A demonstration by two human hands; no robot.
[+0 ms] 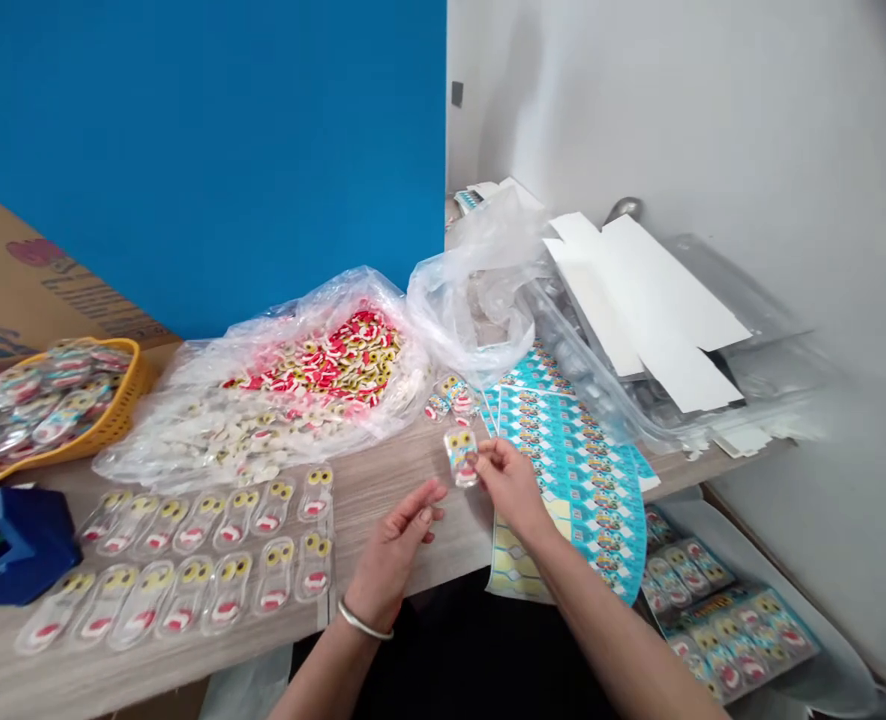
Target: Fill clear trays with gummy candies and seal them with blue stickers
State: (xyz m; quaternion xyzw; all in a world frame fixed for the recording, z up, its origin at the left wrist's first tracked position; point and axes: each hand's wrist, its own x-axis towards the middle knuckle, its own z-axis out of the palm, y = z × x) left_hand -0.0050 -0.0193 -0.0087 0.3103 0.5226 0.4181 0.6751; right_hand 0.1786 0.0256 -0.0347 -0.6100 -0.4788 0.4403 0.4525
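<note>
Between the thumb and fingers of my right hand [507, 480] is a small clear plastic pack [461, 458], with yellow eye shapes at its top and a colourful label. My left hand [402, 535] is just left of it, fingers loosely stretched and nothing in them; a bangle circles that wrist. Beneath my right forearm lie blue printed sticker sheets [600, 500], one with a bare yellowish part where labels are gone. A few labelled packs [454, 397] rest beyond the held one. Two rows of clear packs [225, 590] with yellow eyes and red pieces lie on the table to the left.
A plastic bag [315, 390] spills many red, yellow and white pieces. An orange basket [139, 385] of packs and a blue tape dispenser [34, 545] stand at left. White card [638, 300] lies on clear trays [585, 370] at right. Below sits a box of packs [750, 640].
</note>
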